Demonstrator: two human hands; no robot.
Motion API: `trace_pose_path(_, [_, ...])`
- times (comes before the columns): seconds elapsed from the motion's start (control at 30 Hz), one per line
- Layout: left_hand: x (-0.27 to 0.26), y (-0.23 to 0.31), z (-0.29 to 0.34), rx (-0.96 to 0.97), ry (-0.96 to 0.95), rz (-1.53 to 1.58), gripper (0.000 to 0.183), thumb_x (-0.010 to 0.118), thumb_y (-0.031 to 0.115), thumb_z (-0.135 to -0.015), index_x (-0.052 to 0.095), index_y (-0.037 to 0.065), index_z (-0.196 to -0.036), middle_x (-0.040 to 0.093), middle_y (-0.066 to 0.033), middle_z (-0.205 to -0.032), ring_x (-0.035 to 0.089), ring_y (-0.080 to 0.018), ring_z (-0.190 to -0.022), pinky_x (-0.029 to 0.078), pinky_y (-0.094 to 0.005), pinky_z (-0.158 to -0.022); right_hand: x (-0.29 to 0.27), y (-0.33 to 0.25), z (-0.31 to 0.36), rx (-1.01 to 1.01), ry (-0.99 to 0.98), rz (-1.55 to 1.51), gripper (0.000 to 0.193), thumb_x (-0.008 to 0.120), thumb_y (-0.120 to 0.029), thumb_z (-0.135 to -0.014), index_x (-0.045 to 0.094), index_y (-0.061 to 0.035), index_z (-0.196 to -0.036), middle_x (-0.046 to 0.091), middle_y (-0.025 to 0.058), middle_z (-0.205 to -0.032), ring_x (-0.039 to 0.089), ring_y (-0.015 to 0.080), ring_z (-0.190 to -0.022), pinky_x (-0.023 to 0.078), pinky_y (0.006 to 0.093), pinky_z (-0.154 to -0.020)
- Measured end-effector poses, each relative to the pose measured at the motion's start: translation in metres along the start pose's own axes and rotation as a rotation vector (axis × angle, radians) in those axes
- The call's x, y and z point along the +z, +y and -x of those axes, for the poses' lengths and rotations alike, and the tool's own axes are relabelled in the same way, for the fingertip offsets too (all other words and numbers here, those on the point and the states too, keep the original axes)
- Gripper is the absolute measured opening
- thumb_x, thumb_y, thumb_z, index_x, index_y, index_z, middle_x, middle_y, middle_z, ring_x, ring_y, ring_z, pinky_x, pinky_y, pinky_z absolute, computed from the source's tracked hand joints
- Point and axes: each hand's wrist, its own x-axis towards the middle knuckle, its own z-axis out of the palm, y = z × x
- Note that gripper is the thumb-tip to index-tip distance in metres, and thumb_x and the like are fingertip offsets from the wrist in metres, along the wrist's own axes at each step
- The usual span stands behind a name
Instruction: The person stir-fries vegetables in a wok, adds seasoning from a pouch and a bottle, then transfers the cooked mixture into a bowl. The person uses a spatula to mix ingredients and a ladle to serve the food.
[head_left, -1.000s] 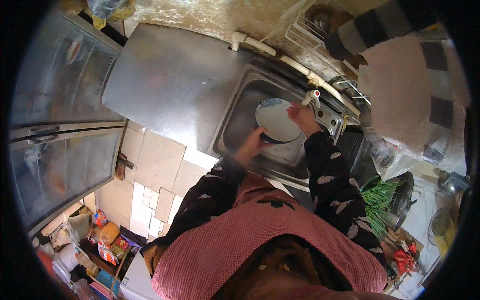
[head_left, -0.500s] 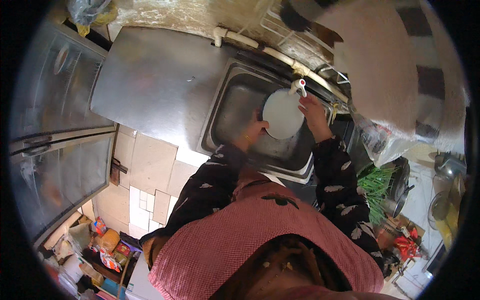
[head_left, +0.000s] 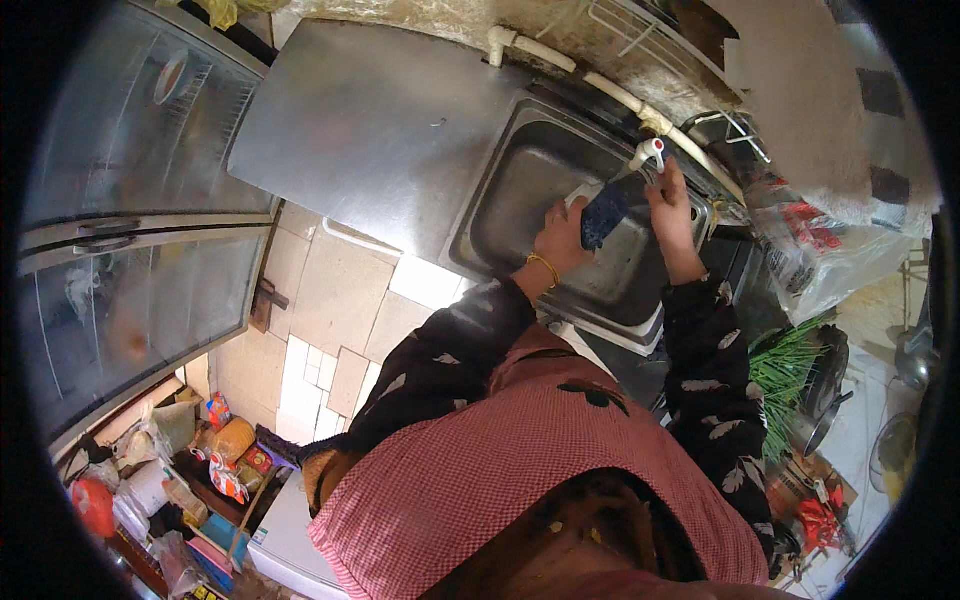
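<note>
My left hand (head_left: 562,238) is over the left half of the metal sink (head_left: 468,205), its fingers closed on a dark blue, mottled piece (head_left: 604,216). Whether this is a cloth or the underside of a tilted dish cannot be made out. A pale flat edge (head_left: 584,194) shows just beyond my fingers. My right hand (head_left: 672,212) is raised at the sink's far right, thumb and forefinger closed at the lever of the white tap (head_left: 650,152) with a red mark on top. My fingers partly cover the lever.
A metal counter (head_left: 370,130) adjoins the sink on the left. Pale pipes (head_left: 620,98) run along the wall behind. To the right are a hanging towel (head_left: 810,110), a clear plastic bag (head_left: 815,255) and green stalks (head_left: 785,375). A glass-doored cabinet (head_left: 150,320) stands at far left.
The round white face of the plate is no longer seen; a dark blue surface shows by my left hand instead. My right hand has moved up to the tap. The whole view has shifted.
</note>
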Motion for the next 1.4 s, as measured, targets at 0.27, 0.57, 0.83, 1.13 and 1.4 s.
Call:
trace_pose_path(0.27, [-0.026, -0.005, 0.037, 0.043, -0.018, -0.084, 0.096, 0.086, 0.018, -0.057, 0.033, 0.02, -0.137, 0.038, -0.022, -0.138, 0.042, -0.0441, -0.126, 0.052, -0.0513, -0.089, 0.053, -0.023, -0.013, -0.205, -0.085, 0.128, 0.04, 0.068, -0.009, -0.087, 0.059, -0.0068, -0.126, 0.056, 0.0099, -0.119, 0.06, 0.0163, -0.105, 0.046, 0.0276, -0.09])
trace_pose_path(0.57, [-0.078, -0.033, 0.057, 0.185, 0.211, 0.081, 0.09, 0.08, 0.014, -0.061, 0.031, 0.006, -0.137, 0.041, -0.0203, -0.134, 0.048, -0.0356, -0.121, 0.045, -0.042, -0.1, 0.008, -0.018, 0.09, -0.211, -0.138, -0.31, 0.026, 0.058, -0.015, -0.095, 0.061, -0.0044, -0.119, 0.063, 0.0042, -0.114, 0.057, 0.0147, -0.108, 0.046, 0.0293, -0.091])
trace_pose_path(0.83, [-0.137, -0.032, 0.158, -0.47, -0.452, 0.867, 0.082, 0.063, 0.017, -0.075, 0.025, 0.014, -0.147, 0.043, -0.0142, -0.14, 0.047, -0.0356, -0.125, 0.05, -0.0535, -0.092, 0.032, 0.107, 0.507, 0.77, 0.254, -0.443, 0.02, 0.061, -0.016, -0.093, 0.064, -0.001, -0.105, 0.067, 0.0058, -0.09, 0.063, 0.0151, -0.08, 0.051, 0.0292, -0.072])
trace_pose_path(1.13, [0.067, 0.064, 0.324, -0.688, -1.217, 0.478, 0.07, 0.059, 0.032, -0.08, 0.036, 0.009, -0.142, 0.039, -0.0149, -0.142, 0.042, -0.0359, -0.13, 0.049, -0.0589, -0.094, 0.189, 0.149, 0.912, 1.222, 0.803, -0.599, 0.012, 0.069, -0.022, -0.07, 0.063, -0.0123, -0.069, 0.065, 0.0074, -0.079, 0.064, 0.0289, -0.08, 0.052, 0.0409, -0.071])
trace_pose_path(1.4, [0.303, 0.15, 0.47, -0.309, -1.494, 0.293, 0.061, 0.065, 0.035, -0.088, 0.041, 0.01, -0.138, 0.044, -0.0133, -0.137, 0.05, -0.031, -0.121, 0.048, -0.0492, -0.095, 0.22, 0.111, 1.008, 1.063, 1.537, -1.35, 0.026, 0.065, -0.009, -0.086, 0.061, 0.0006, -0.109, 0.066, 0.0079, -0.084, 0.063, 0.0165, -0.069, 0.05, 0.0277, -0.055])
